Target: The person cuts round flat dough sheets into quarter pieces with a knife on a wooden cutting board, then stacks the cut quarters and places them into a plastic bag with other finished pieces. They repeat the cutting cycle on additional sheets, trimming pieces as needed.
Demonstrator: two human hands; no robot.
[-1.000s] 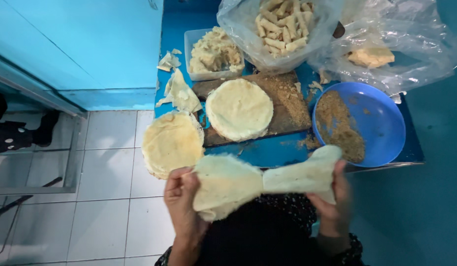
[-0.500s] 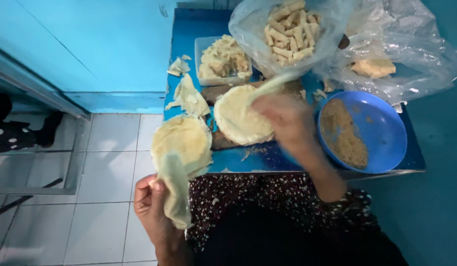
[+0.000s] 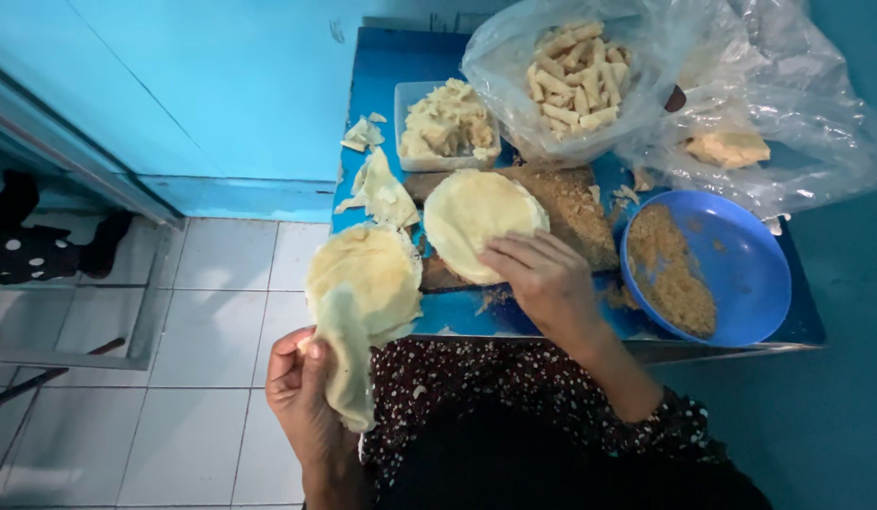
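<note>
Your right hand (image 3: 542, 279) has let go of the stretched sheet and now presses flat on the round pale wrapper (image 3: 476, 212) on the counter (image 3: 457, 316); your left hand (image 3: 301, 378) pinches the limp, pale dough sheet (image 3: 349, 364), hanging off the edge.

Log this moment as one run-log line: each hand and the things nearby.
left hand: holds hanging wrapper | right hand: flat on round wrapper on board | nearby: wrapper stack, blue bowl of crumbs

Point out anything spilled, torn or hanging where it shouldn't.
Brown crumbs lie scattered on the blue table off the board. Torn wrapper scraps sit loose near the tub. The wrapper stack overhangs the table edge, and the left hand holds one sheet drooping off it.
</note>
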